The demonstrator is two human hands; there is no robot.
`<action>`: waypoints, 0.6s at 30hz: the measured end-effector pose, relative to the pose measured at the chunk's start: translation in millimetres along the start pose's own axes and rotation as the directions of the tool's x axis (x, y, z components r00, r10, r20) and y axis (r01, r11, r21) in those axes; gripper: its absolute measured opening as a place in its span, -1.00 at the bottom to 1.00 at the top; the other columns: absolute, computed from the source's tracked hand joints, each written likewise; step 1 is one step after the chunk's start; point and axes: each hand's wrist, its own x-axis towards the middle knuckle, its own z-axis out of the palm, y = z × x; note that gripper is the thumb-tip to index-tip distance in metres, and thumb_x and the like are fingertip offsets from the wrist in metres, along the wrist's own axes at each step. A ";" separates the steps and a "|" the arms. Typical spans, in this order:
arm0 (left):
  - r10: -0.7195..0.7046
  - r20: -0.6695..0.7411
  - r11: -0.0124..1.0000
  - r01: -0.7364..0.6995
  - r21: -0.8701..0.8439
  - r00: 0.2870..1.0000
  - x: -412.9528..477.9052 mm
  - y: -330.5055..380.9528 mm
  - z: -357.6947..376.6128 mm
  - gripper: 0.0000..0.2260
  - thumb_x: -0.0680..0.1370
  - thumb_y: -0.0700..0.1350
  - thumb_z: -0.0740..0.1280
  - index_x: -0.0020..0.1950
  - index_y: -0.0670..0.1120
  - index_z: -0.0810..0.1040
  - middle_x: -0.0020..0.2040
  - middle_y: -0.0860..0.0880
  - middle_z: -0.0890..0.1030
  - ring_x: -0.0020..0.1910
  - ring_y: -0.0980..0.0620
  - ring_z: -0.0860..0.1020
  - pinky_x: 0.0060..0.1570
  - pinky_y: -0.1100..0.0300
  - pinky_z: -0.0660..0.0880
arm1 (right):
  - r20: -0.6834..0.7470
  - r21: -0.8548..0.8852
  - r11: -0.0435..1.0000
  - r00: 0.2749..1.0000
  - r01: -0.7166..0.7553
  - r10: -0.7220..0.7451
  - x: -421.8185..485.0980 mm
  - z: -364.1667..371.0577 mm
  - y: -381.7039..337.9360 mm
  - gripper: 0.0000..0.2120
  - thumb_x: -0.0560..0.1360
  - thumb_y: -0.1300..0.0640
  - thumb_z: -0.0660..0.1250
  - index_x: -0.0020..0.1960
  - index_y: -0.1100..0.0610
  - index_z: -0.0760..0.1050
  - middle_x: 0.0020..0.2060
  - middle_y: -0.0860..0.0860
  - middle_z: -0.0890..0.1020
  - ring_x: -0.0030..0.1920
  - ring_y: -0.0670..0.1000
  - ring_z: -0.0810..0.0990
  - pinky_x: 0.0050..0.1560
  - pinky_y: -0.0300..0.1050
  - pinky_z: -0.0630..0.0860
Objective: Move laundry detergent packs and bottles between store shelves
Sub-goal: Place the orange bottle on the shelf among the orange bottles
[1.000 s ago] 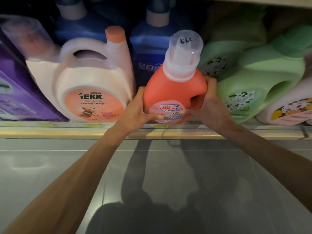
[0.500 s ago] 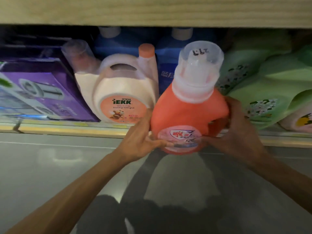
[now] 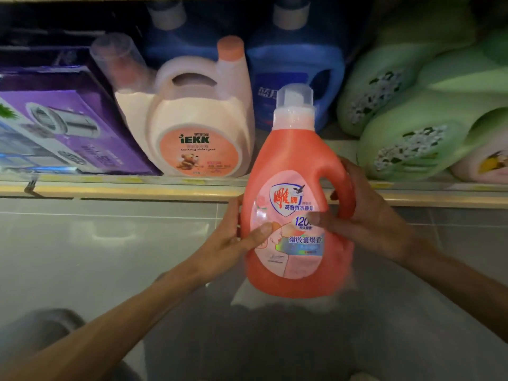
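The orange detergent bottle (image 3: 295, 204) is clear of the shelf (image 3: 123, 189), held upright in the air in front of its edge, at about 3 o'clock from centre. The left hand (image 3: 233, 240) grips its side, thumb across the label; the right hand (image 3: 368, 215) has its fingers closed around the handle. At 11 o'clock the white IEKK jug (image 3: 198, 125) sits on the shelf, with blue bottles (image 3: 297, 75) behind and green bottles (image 3: 406, 125) at 2 o'clock. Judging by this, the pick-up is done; carrying and placing on another shelf remain.
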 end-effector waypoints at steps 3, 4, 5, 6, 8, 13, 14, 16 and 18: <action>-0.057 -0.029 0.998 0.055 -0.043 0.998 -4.0 -2.2 0.5 -0.56 0.54 -0.05 0.38 0.38 0.13 0.34 0.16 0.16 0.67 0.10 0.15 0.68 -0.09 0.25 0.63 | 0.029 0.023 0.999 0.999 -0.037 0.036 -1.3 4.3 10.3 -0.04 0.20 -0.36 0.51 0.47 -0.23 0.13 0.31 -0.24 0.46 0.20 -0.13 0.58 0.22 -0.01 0.54; -0.069 -0.035 0.997 0.068 -0.043 0.997 -4.3 -2.3 0.6 -0.56 0.53 -0.03 0.39 0.37 0.14 0.35 0.15 0.17 0.67 0.09 0.15 0.68 -0.10 0.26 0.62 | 0.031 0.034 0.998 0.998 -0.052 0.051 -1.7 4.8 12.0 -0.02 0.19 -0.38 0.50 0.48 -0.23 0.13 0.31 -0.22 0.46 0.21 -0.10 0.58 0.23 0.05 0.54; -0.084 -0.036 0.995 0.082 -0.048 0.996 -5.1 -2.3 1.2 -0.55 0.52 -0.01 0.39 0.38 0.14 0.35 0.16 0.16 0.67 0.11 0.14 0.68 -0.08 0.24 0.63 | 0.039 0.042 0.997 0.997 -0.069 0.067 -2.0 5.3 12.5 0.00 0.18 -0.40 0.50 0.49 -0.23 0.13 0.31 -0.21 0.47 0.21 -0.09 0.59 0.23 0.08 0.54; -0.101 -0.035 0.994 0.099 -0.052 0.994 -6.1 -2.9 1.6 -0.54 0.52 0.00 0.39 0.39 0.12 0.35 0.19 0.13 0.66 0.13 0.11 0.67 -0.04 0.21 0.64 | 0.049 0.045 0.995 0.996 -0.083 0.081 -2.7 5.5 11.9 0.00 0.17 -0.40 0.49 0.49 -0.23 0.13 0.30 -0.21 0.47 0.20 -0.08 0.59 0.22 0.09 0.55; -0.119 -0.038 0.992 0.117 -0.053 0.992 -8.1 -1.5 3.4 -0.52 0.52 0.01 0.39 0.41 0.07 0.34 0.23 0.08 0.65 0.16 0.08 0.67 0.01 0.16 0.64 | 0.055 0.041 0.994 0.994 -0.098 0.096 -3.5 4.7 11.3 0.01 0.16 -0.41 0.49 0.49 -0.25 0.12 0.31 -0.20 0.48 0.20 -0.08 0.59 0.22 0.10 0.55; -0.173 -0.087 0.982 0.164 -0.094 0.981 -27.7 14.4 8.8 -0.49 0.51 0.02 0.38 0.43 0.01 0.33 0.26 0.01 0.63 0.12 0.08 0.68 -0.07 0.23 0.63 | 0.092 -0.004 0.993 0.988 -0.122 0.122 -7.4 1.2 -6.5 0.00 0.19 -0.41 0.47 0.48 -0.27 0.05 0.34 -0.19 0.45 0.27 -0.11 0.54 0.28 0.11 0.51; -0.183 -0.096 0.979 0.173 -0.106 0.978 -35.0 20.6 9.5 -0.48 0.50 0.01 0.38 0.43 0.00 0.34 0.25 0.01 0.64 0.11 0.07 0.68 -0.10 0.24 0.63 | 0.099 -0.006 0.992 0.987 -0.128 0.128 -12.1 -0.1 -14.8 -0.02 0.19 -0.40 0.47 0.47 -0.28 0.05 0.33 -0.20 0.45 0.24 -0.13 0.55 0.27 0.10 0.51; -0.198 -0.104 0.975 0.185 -0.121 0.975 -50.0 35.6 9.7 -0.50 0.51 -0.02 0.38 0.43 -0.02 0.35 0.22 0.02 0.66 0.09 0.08 0.69 -0.12 0.25 0.62 | 0.099 -0.031 0.987 0.983 -0.155 0.157 -22.4 -3.4 -34.6 -0.03 0.18 -0.42 0.46 0.45 -0.29 0.05 0.30 -0.18 0.48 0.20 -0.13 0.56 0.25 0.08 0.51; -0.220 -0.104 0.969 0.205 -0.135 0.970 -67.6 55.0 8.9 -0.54 0.54 -0.06 0.37 0.42 -0.04 0.35 0.22 0.01 0.66 0.07 0.09 0.69 -0.13 0.26 0.62 | 0.095 -0.056 0.979 0.975 -0.197 0.202 -31.0 -8.8 -57.1 0.01 0.14 -0.47 0.45 0.44 -0.29 0.03 0.28 -0.14 0.50 0.18 -0.09 0.58 0.24 0.10 0.53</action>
